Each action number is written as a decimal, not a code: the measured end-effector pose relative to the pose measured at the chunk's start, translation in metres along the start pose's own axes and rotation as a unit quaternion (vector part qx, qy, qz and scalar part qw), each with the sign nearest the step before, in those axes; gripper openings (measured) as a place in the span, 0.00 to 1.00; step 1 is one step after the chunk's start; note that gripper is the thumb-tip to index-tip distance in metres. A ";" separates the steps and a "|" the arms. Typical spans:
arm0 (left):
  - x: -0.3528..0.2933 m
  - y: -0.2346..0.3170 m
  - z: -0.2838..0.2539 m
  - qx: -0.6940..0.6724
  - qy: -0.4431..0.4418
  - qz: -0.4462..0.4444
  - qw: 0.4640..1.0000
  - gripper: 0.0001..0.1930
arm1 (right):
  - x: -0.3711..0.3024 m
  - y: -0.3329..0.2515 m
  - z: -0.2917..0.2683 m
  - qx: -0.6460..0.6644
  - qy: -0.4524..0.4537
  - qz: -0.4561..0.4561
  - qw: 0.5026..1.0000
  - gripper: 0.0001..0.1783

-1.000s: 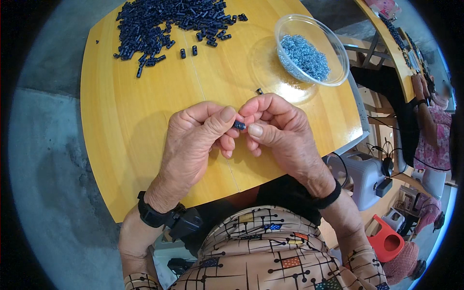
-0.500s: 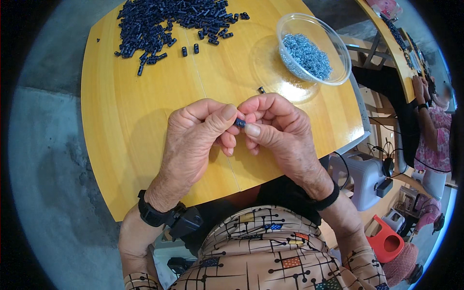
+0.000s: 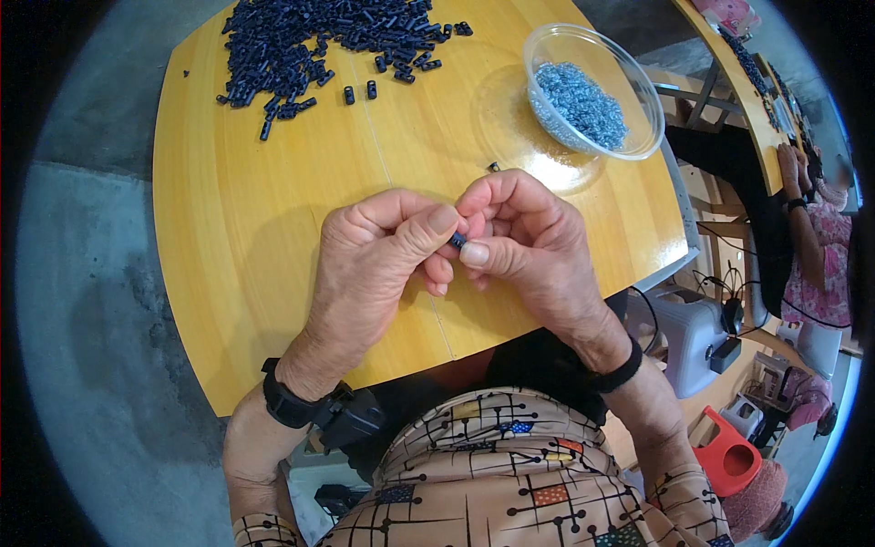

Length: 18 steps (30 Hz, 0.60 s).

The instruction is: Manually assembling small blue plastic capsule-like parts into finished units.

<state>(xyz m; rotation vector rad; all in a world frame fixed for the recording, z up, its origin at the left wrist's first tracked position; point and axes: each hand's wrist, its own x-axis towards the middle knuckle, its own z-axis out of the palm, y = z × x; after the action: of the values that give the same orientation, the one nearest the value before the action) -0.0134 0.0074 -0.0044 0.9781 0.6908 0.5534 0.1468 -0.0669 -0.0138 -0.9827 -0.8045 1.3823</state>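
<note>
My left hand point(image 3: 387, 246) and my right hand point(image 3: 529, 242) meet over the near middle of the table. Between their thumbs and fingertips they pinch a small dark plastic piece point(image 3: 458, 241), shaped like a short cord lock. Most of it is covered by the fingers, so whether anything else sits in the pinch is hidden. Just beyond my right fingers lies a single small dark piece point(image 3: 494, 167). A large heap of similar dark pieces point(image 3: 301, 50) spreads over the far left. At the far right stands a clear plastic bowl point(image 3: 645, 96) holding many tiny silvery-blue springs point(image 3: 583, 105).
The yellow wooden table point(image 3: 246, 237) has a seam down its middle. Two loose dark pieces lie in front of the heap. To the right, a person point(image 3: 816, 246) works at another table point(image 3: 729, 73). A grey plastic stool point(image 3: 679, 342) and a red plastic thing point(image 3: 727, 453) stand nearby.
Both hands stay together, with small shifts of the fingers. The dark piece has tilted a little and moved slightly to the right and nearer. The heap and bowl look the same.
</note>
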 end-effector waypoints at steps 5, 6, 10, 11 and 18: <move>-0.001 -0.001 0.003 -0.003 0.004 0.007 1.000 0.12 | -0.003 0.004 0.005 -0.023 0.016 -0.034 0.999 0.13; -0.001 -0.001 0.003 -0.004 0.004 0.007 1.000 0.12 | -0.003 0.005 0.006 -0.038 0.024 -0.062 0.997 0.13; -0.001 -0.004 0.002 -0.034 -0.003 0.014 0.999 0.12 | -0.005 0.006 0.012 -0.052 0.022 -0.096 0.994 0.12; -0.001 -0.004 0.002 -0.044 -0.009 0.024 0.999 0.12 | -0.004 0.008 0.010 -0.082 0.027 -0.107 0.991 0.12; -0.002 0.002 0.006 -0.086 -0.038 0.005 0.996 0.14 | -0.004 0.004 0.007 -0.032 0.041 -0.079 0.996 0.12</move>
<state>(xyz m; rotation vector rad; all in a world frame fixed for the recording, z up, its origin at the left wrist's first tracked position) -0.0106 0.0043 0.0002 0.8385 0.5609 0.5718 0.1383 -0.0704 -0.0143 -0.9979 -0.8508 1.1798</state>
